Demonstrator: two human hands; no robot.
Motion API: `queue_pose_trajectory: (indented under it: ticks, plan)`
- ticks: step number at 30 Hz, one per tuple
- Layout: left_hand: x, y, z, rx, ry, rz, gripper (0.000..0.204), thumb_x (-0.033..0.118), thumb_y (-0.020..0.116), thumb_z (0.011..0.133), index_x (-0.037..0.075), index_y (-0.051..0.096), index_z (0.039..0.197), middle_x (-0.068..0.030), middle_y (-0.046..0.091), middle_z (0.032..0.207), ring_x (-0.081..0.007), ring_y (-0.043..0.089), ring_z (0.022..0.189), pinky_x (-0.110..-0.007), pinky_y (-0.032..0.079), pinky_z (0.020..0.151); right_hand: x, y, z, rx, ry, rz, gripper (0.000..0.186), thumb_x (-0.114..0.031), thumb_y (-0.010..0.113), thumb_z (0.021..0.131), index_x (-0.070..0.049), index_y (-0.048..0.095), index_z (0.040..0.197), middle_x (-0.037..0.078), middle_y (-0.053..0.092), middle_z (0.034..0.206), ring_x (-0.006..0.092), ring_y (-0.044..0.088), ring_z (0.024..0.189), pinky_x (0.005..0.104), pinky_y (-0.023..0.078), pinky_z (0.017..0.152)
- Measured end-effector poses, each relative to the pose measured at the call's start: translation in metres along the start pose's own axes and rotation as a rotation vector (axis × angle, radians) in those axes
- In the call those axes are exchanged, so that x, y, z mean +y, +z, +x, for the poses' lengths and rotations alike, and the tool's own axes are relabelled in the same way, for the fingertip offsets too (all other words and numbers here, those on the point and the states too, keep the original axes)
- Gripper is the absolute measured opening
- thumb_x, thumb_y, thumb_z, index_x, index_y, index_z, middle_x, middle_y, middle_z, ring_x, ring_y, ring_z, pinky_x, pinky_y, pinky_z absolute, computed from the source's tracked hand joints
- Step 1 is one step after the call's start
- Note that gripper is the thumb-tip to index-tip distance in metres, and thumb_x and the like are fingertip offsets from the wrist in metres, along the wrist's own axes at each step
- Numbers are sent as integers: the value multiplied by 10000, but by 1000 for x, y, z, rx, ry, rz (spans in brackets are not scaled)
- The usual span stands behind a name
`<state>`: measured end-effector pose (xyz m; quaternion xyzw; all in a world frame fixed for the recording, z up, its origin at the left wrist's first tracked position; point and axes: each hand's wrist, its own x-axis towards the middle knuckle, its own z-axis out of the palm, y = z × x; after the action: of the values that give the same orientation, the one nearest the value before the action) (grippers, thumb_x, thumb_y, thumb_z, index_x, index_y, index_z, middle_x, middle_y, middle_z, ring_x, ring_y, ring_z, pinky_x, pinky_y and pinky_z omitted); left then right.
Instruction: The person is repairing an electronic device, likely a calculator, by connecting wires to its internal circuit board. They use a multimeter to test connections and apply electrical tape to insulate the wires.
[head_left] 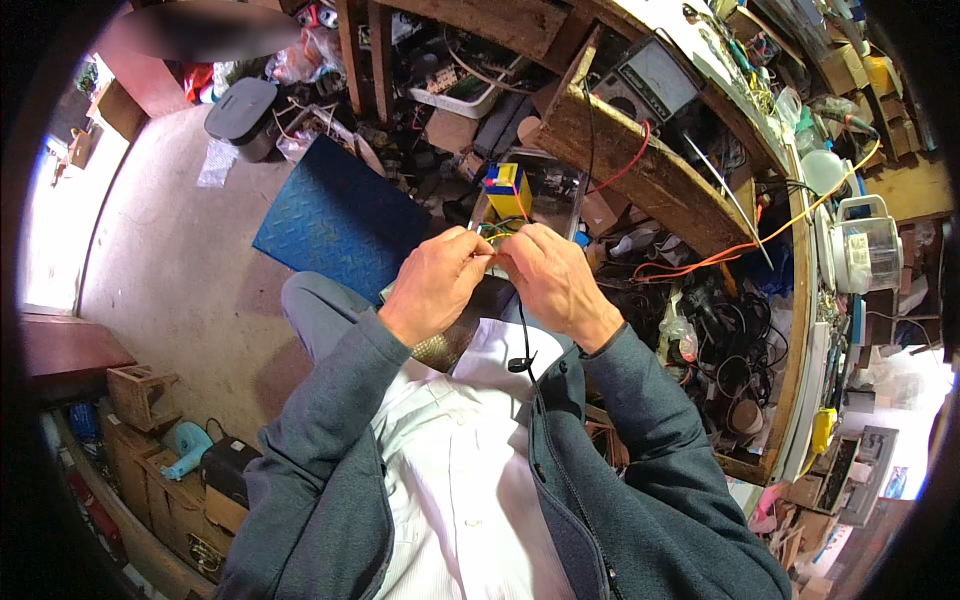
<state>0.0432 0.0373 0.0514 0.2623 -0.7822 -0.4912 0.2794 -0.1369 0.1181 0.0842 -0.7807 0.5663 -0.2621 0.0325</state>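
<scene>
Both hands meet at the middle of the view, fingertips almost touching, over my lap. My left hand [436, 283] is closed in a pinch on thin wires [497, 237], which show yellow and green at the fingertips. My right hand [556, 284] pinches the same small bunch from the other side, its back turned up and hiding most of the fingers. How the wire ends lie between the fingers is hidden. Just beyond the hands stands a yellow block-shaped battery [510, 190] with a dark top and a red wire, in a clear-sided tray [572, 190].
A blue ridged panel [340, 207] lies left of the hands. To the right, a wooden bench [655, 165] carries a meter [645, 82], with a red lead hanging down. Tangled black cables [725, 350] fill the space below. A grey bin [242, 112] stands at far left.
</scene>
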Motion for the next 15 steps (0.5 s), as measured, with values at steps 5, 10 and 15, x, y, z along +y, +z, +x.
queue_pose_trajectory:
  ticks: [5,10,15]
  plan:
    - [1,1,-3,-9,18,-73,127,54,604,955,-63,635,993,-131,604,888,-203,585,750,-328,469,669,-2,19,-7,43,184,161,186,-103,615,937,-15,475,853,165,527,773,386,570,723,473,448,622]
    - [0,4,-4,-5,3,-116,119,54,615,952,-58,638,983,-108,596,857,-176,564,726,-323,462,658,-3,23,-3,106,352,358,302,-220,593,1017,-8,570,804,154,546,663,302,570,591,406,438,551]
    - [3,1,-2,2,-39,-145,112,56,613,954,-48,649,976,-69,589,837,-127,521,705,-303,443,643,8,15,-11,34,595,613,397,-311,613,1023,-10,657,767,81,555,627,140,505,572,318,390,514]
